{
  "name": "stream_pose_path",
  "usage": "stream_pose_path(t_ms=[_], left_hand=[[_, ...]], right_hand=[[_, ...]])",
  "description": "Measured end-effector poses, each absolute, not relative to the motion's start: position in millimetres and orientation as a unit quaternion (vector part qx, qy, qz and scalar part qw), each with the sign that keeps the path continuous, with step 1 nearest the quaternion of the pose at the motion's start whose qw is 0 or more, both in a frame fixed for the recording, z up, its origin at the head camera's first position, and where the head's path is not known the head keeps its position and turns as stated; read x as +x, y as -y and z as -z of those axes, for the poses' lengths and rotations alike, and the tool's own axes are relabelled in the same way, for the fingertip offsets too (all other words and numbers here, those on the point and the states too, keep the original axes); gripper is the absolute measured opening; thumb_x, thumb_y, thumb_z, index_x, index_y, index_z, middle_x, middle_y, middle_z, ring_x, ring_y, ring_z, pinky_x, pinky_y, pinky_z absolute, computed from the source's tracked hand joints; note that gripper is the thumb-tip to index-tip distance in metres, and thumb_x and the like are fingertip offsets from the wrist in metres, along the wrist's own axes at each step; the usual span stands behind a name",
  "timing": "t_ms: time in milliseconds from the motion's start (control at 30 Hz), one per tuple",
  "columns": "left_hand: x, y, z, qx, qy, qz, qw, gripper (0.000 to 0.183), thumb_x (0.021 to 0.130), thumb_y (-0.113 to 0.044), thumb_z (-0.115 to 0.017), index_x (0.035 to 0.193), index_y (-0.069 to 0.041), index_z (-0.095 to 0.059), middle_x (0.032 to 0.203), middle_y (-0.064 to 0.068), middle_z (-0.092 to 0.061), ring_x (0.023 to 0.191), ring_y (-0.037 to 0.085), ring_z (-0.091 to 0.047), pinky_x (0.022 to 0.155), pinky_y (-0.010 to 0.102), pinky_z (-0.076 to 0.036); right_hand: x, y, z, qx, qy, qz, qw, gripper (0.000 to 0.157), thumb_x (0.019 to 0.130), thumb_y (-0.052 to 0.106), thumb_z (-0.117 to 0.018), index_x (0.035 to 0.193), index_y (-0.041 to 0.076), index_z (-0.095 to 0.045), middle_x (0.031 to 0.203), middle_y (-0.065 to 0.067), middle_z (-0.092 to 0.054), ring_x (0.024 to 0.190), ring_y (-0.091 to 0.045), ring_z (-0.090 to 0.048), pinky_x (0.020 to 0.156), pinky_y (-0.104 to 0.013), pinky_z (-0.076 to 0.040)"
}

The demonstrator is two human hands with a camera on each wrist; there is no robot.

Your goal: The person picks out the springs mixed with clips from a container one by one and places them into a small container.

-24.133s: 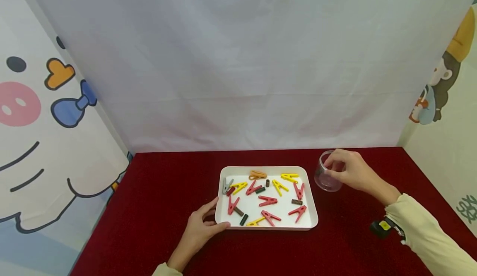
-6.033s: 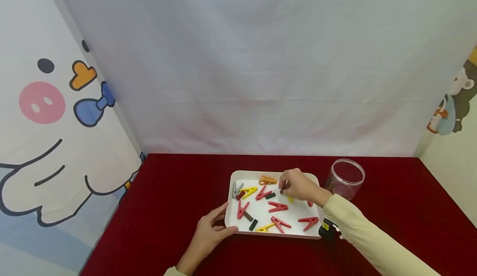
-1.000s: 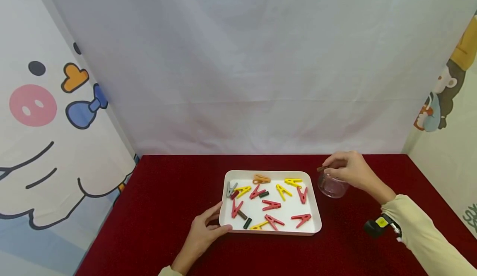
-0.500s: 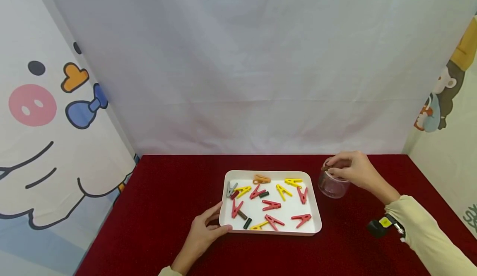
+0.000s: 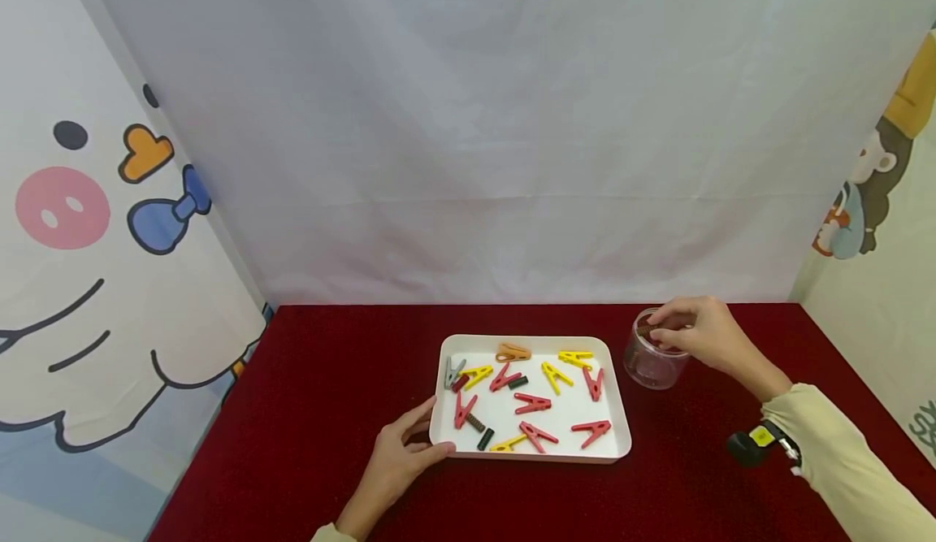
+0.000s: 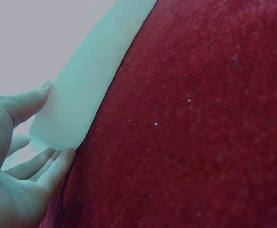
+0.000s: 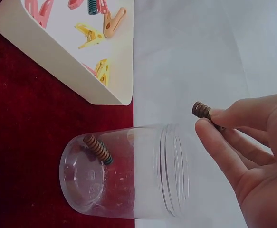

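My left hand (image 5: 395, 454) holds the near-left corner of a white tray (image 5: 541, 456), thumb at the front wall and fingers round the side. Lying in the tray are red, yellow, grey and orange plastic clips, such as a red clip (image 5: 533, 402), among several small coil springs, such as a dark green spring (image 5: 486, 439). To the tray's right, my right hand (image 5: 705, 335) pinches a brown spring (image 7: 202, 110) between thumb and forefinger, at the mouth of a clear open jar (image 5: 656, 375). Inside the jar leans a brown coil spring (image 7: 98, 149).
A dark red cloth (image 5: 351, 379) covers the table. Behind its back edge hangs a pale curtain (image 5: 526, 160). Cartoon-printed panels (image 5: 88, 282) stand at the left and right sides.
Over the last second my right hand moves slightly right, bringing the spring over the jar's mouth. Six seconds ago it was reaching into the tray. My left hand stays at the corner.
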State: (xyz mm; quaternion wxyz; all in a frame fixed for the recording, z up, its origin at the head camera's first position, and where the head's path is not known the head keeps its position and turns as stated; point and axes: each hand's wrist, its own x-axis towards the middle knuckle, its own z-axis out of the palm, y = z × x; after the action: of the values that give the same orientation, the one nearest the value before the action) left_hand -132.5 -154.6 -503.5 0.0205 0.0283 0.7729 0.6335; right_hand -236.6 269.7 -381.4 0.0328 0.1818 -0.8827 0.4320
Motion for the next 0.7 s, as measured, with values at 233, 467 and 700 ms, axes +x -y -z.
stream_pose_path(t_ms=[233, 467, 700], left_hand=[[-132.5, 155.1, 504.0, 0.025, -0.774, -0.633, 0.024, 0.075, 0.073, -0.015, -0.083, 0.138, -0.003, -0.048, 0.131, 0.022, -0.051, 0.113, 0.034, -0.053, 0.078, 0.026, -0.053], [-132.8, 154.6, 504.8, 0.037, -0.767, -0.641, 0.01, 0.074, 0.073, -0.012, -0.082, 0.137, -0.001, -0.048, 0.13, 0.024, -0.051, 0.111, 0.035, -0.054, 0.077, 0.028, -0.054], [-132.0, 154.6, 505.2, 0.043, -0.768, -0.639, 0.002, 0.075, 0.073, -0.014, -0.083, 0.137, 0.001, -0.047, 0.128, 0.026, -0.052, 0.109, 0.034, -0.056, 0.076, 0.029, -0.054]], right_hand=[[-236.5, -273.4, 381.7, 0.182, 0.895, -0.405, 0.045, 0.011, 0.079, -0.001, -0.073, 0.09, -0.003, -0.07, 0.08, -0.012, -0.068, 0.066, -0.018, -0.065, 0.054, -0.03, -0.055], [-237.6, -277.0, 381.2, 0.179, 0.896, -0.403, 0.043, 0.011, 0.079, 0.0, -0.072, 0.09, -0.003, -0.07, 0.081, -0.013, -0.068, 0.064, -0.018, -0.066, 0.053, -0.031, -0.055], [-240.2, -279.4, 383.5, 0.177, 0.899, -0.398, 0.04, 0.009, 0.08, -0.002, -0.071, 0.089, -0.004, -0.07, 0.08, -0.014, -0.068, 0.063, -0.018, -0.066, 0.052, -0.032, -0.054]])
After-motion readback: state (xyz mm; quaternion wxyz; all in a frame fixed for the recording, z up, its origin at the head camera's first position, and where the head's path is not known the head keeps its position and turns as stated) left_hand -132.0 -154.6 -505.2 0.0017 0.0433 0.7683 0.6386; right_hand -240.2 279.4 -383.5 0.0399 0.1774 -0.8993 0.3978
